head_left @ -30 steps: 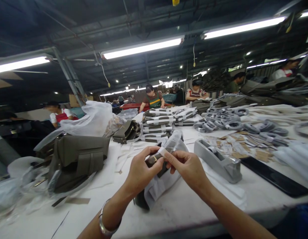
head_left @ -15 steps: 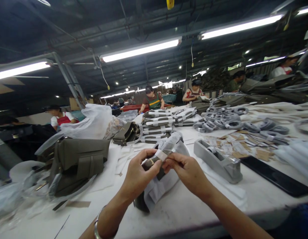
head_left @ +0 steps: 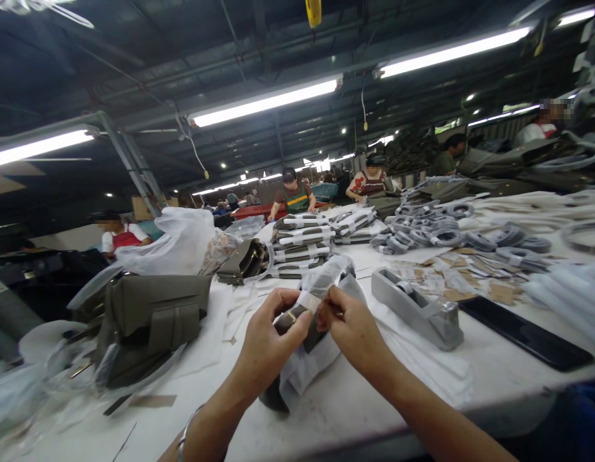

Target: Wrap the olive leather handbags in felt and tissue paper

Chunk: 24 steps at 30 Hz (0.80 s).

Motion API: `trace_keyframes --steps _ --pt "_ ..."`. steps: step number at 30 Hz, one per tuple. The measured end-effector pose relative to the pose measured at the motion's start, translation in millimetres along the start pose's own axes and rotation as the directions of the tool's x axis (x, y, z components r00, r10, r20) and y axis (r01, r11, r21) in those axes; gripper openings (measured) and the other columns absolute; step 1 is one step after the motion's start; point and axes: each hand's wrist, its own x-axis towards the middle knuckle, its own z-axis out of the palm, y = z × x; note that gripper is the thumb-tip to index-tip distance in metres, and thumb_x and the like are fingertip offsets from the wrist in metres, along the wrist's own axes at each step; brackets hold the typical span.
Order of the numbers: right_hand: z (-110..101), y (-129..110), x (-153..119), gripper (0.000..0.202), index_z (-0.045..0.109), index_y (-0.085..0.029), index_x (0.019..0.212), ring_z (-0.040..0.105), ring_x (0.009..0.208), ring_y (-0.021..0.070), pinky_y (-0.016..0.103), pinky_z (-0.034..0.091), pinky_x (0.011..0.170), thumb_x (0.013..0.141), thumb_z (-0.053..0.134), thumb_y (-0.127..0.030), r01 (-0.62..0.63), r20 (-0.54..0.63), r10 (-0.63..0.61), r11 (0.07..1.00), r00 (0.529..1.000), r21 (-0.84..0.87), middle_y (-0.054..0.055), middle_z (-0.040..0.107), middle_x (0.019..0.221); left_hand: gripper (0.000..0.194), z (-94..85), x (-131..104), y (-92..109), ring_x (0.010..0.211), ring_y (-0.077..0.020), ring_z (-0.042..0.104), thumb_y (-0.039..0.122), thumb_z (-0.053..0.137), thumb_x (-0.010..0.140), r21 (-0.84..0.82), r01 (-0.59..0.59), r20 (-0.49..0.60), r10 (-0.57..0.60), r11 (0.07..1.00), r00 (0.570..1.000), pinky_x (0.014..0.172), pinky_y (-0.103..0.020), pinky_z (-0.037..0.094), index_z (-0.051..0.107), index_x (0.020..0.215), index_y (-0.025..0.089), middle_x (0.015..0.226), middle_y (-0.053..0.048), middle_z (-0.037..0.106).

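Observation:
Both hands are on a dark olive strap bundle, partly wrapped in white, thin sheet, with a small gold-coloured fitting near the thumb. My left hand grips it from the left, thumb over a white band that crosses the bundle. On the right side of that band, my right hand is closed, thumb and fingers pinched together at the bundle. Whatever sits between those fingertips is too small or hidden to make out. The bundle is held tilted above the white tabletop.
An olive bag sits at left beside plastic wrapping. Wrapped olive pieces form a stack ahead. Grey tape dispenser and black phone lie right, with grey coils and paper packets behind. Co-workers are farther back.
My right hand's fingers have risen slightly and curled beside the band. My left hand keeps its hold on the bundle. The whole view has shifted a little.

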Motion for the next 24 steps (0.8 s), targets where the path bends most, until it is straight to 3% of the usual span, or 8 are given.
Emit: trace_keyframes --steps 4,8,10,12,15,17,19,24 --pt "4 -2 4 0.013 0.061 -0.023 0.082 0.061 0.065 0.0175 0.029 0.043 0.062 0.09 0.052 -0.025 0.049 -0.07 -0.058 0.992 0.996 -0.118 0.0 0.067 0.071 0.02 -1.2 1 -1 0.085 -0.0166 0.064 0.035 0.061 0.089 -0.024 0.012 0.008 -0.012 1.0 1.0 0.075 -0.027 0.049 0.063 0.104 0.021 0.096 -0.001 0.07" --pt "5 -1 9 0.014 0.068 -0.021 0.087 0.063 0.068 0.0208 0.031 0.044 0.063 0.086 0.061 -0.034 -0.002 -0.089 -0.015 0.984 0.996 -0.181 0.004 0.07 0.074 0.023 -0.9 2 -3 0.086 -0.0179 0.066 0.036 0.063 0.088 -0.028 0.026 0.023 -0.026 0.999 0.999 0.075 -0.027 0.05 0.064 0.106 0.022 0.098 -0.002 0.071" --pt "4 -4 8 0.017 0.072 -0.021 0.088 0.066 0.076 0.0225 0.032 0.048 0.069 0.085 0.064 -0.036 -0.017 -0.026 0.016 0.999 1.0 -0.035 0.005 0.072 0.078 0.026 -1.6 2 -5 0.088 -0.0188 0.067 0.037 0.062 0.088 -0.006 0.036 0.019 -0.036 0.999 0.999 0.075 -0.027 0.051 0.064 0.109 0.022 0.098 -0.002 0.072" --pt "1 -11 4 0.022 0.074 -0.021 0.098 0.067 0.091 0.0233 0.034 0.051 0.084 0.085 0.066 -0.037 -0.064 0.115 0.034 0.96 0.993 0.271 0.005 0.074 0.093 0.029 -2.5 3 -6 0.088 -0.0194 0.067 0.039 0.062 0.088 0.008 0.043 0.007 -0.043 0.999 0.999 0.073 -0.027 0.051 0.064 0.112 0.023 0.098 -0.002 0.072" --pt "-3 -23 -3 0.033 0.071 -0.023 0.114 0.064 0.11 0.0229 0.037 0.046 0.101 0.086 0.067 -0.04 -0.257 0.333 0.047 0.739 0.942 0.623 0.005 0.071 0.114 0.039 -2.6 3 -9 0.083 -0.0186 0.069 0.041 0.064 0.086 0.001 0.055 -0.019 -0.055 0.998 0.998 0.07 -0.028 0.052 0.058 0.12 0.023 0.103 -0.003 0.073" --pt "-1 -28 -4 0.036 0.071 -0.022 0.114 0.063 0.113 0.0229 0.037 0.045 0.104 0.085 0.069 -0.043 -0.336 0.361 0.1 0.647 0.927 0.685 0.006 0.07 0.118 0.046 -1.0 2 -11 0.078 -0.0181 0.069 0.042 0.066 0.084 0.034 0.066 -0.039 -0.065 0.997 0.997 0.069 -0.028 0.053 0.053 0.125 0.025 0.102 -0.003 0.073" --pt "3 -28 -2 0.037 0.073 -0.02 0.108 0.065 0.109 0.0232 0.037 0.046 0.103 0.08 0.075 -0.045 -0.343 0.315 0.161 0.627 0.936 0.699 0.007 0.072 0.112 0.052 1.8 0 -12 0.083 -0.0199 0.07 0.043 0.067 0.083 0.103 0.055 -0.077 -0.047 0.993 0.996 0.073 -0.03 0.053 0.05 0.129 0.028 0.101 -0.002 0.074" --pt "7 -18 8 0.04 0.076 -0.02 0.097 0.069 0.098 0.0221 0.034 0.052 0.094 0.073 0.081 -0.051 -0.285 0.236 0.171 0.718 0.957 0.635 0.005 0.076 0.095 0.065 6.9 -5 -17 0.098 -0.0264 0.071 0.055 0.064 0.082 0.245 0.046 -0.173 -0.003 0.968 0.985 0.085 -0.038 0.053 0.045 0.14 0.033 0.106 -0.004 0.075"
